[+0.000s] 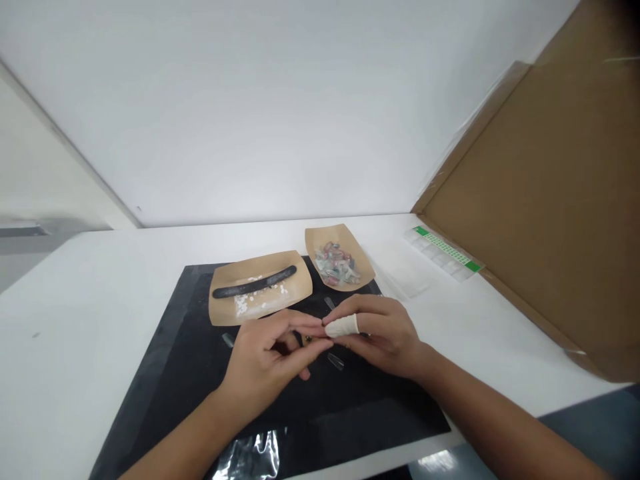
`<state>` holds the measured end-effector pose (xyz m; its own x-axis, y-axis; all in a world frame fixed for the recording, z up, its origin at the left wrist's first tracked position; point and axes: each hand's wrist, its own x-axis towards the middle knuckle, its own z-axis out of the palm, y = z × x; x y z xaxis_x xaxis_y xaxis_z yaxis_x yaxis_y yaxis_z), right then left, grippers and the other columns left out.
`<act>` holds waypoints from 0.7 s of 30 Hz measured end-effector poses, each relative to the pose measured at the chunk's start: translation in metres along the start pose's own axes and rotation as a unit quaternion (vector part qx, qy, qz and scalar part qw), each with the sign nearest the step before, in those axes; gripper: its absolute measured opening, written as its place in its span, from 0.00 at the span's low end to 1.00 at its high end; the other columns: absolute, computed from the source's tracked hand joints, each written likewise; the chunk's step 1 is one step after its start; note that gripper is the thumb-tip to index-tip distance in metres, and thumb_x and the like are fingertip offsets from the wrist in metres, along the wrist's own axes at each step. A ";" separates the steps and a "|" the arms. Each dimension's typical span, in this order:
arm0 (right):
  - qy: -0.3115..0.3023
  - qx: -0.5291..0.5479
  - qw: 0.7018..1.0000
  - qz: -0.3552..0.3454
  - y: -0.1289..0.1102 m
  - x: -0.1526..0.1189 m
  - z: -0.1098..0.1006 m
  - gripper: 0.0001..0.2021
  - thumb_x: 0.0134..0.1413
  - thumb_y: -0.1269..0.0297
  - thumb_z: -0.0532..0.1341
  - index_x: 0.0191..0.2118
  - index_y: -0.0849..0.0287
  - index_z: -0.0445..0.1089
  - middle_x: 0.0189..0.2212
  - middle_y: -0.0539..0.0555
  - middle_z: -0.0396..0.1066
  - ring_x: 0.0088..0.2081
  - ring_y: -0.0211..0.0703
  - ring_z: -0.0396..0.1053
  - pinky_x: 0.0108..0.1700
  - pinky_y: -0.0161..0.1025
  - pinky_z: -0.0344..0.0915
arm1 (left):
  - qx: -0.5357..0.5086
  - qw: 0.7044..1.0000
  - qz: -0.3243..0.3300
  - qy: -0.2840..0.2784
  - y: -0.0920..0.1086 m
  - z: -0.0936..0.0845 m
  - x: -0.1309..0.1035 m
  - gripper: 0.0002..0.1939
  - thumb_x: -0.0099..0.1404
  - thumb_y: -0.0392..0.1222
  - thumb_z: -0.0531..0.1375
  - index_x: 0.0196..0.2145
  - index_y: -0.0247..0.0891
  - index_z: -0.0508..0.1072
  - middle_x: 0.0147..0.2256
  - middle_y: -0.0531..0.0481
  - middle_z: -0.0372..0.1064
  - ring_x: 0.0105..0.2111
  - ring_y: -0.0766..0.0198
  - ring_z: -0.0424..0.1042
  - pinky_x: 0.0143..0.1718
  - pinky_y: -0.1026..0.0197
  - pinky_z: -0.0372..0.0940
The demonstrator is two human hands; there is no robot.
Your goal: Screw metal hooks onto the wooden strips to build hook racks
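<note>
My left hand (pixel 273 350) and my right hand (pixel 383 333) meet fingertip to fingertip over the black mat (pixel 320 420). Both are closed in a pinch on something small that the fingers hide. A white finger cot (pixel 343 326) covers one finger of the right hand. Clear nail tips lie on the mat around the hands: one nail tip (pixel 335 361) just below the fingertips, another (pixel 228 339) left of the left hand, and a third (pixel 329 303) above the right hand. Something small and gold-brown (pixel 307 340) shows behind the left fingers, partly hidden.
A brown paper tray (pixel 220 310) holds a dark curved nail file (pixel 255 285) and white bits. Behind it, a second paper tray (pixel 315 235) holds several red and clear wrapped pieces (pixel 336 263). A clear compartment case (pixel 445 253) with a green label lies by the cardboard wall (pixel 550 220).
</note>
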<state>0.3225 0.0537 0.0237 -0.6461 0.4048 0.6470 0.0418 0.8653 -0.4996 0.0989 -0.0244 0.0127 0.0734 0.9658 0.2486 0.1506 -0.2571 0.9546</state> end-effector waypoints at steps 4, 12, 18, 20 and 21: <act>0.043 -0.048 0.998 0.014 0.000 -0.004 0.003 0.16 0.60 0.68 0.73 0.53 0.55 0.76 0.42 0.54 0.81 0.40 0.40 0.81 0.41 0.35 0.78 | -0.024 0.999 -0.023 0.024 0.000 0.002 -0.001 0.14 0.67 0.43 0.70 0.49 0.38 0.77 0.38 0.47 0.85 0.18 0.68 0.78 0.23 0.67 0.74; 0.023 -0.147 0.986 -0.072 -0.002 -0.007 -0.001 0.25 0.61 0.68 0.73 0.61 0.51 0.71 0.46 0.53 0.83 0.41 0.41 0.82 0.41 0.37 0.77 | -0.047 0.998 -0.050 0.005 -0.001 0.002 0.002 0.14 0.67 0.42 0.69 0.48 0.37 0.74 0.36 0.49 0.83 0.17 0.69 0.76 0.19 0.69 0.68; -0.016 -0.087 0.996 -0.017 0.000 -0.006 -0.006 0.19 0.63 0.66 0.72 0.58 0.54 0.73 0.41 0.52 0.82 0.35 0.38 0.79 0.36 0.33 0.74 | -0.047 0.996 -0.072 -0.006 -0.003 0.004 0.001 0.17 0.69 0.44 0.69 0.52 0.38 0.73 0.37 0.49 0.83 0.17 0.69 0.77 0.20 0.69 0.69; -0.040 -0.050 0.998 0.019 0.003 -0.006 -0.012 0.19 0.63 0.65 0.72 0.57 0.54 0.74 0.39 0.51 0.82 0.32 0.36 0.78 0.34 0.31 0.74 | -0.026 0.998 -0.055 -0.019 -0.004 0.003 0.000 0.18 0.71 0.44 0.67 0.55 0.39 0.73 0.39 0.48 0.84 0.18 0.69 0.78 0.22 0.69 0.71; -0.048 -0.036 0.997 0.039 0.005 -0.006 -0.018 0.18 0.63 0.65 0.73 0.56 0.54 0.74 0.39 0.51 0.83 0.32 0.35 0.78 0.34 0.30 0.74 | -0.009 0.999 -0.041 -0.022 -0.004 0.001 0.000 0.18 0.72 0.44 0.66 0.57 0.40 0.72 0.41 0.48 0.84 0.19 0.69 0.78 0.22 0.68 0.72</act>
<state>0.3399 0.0608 0.0277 -0.7081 0.4444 0.5487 0.1470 0.8529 -0.5010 0.0998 -0.0233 0.0086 0.1042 0.9811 0.1630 0.1396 -0.1767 0.9743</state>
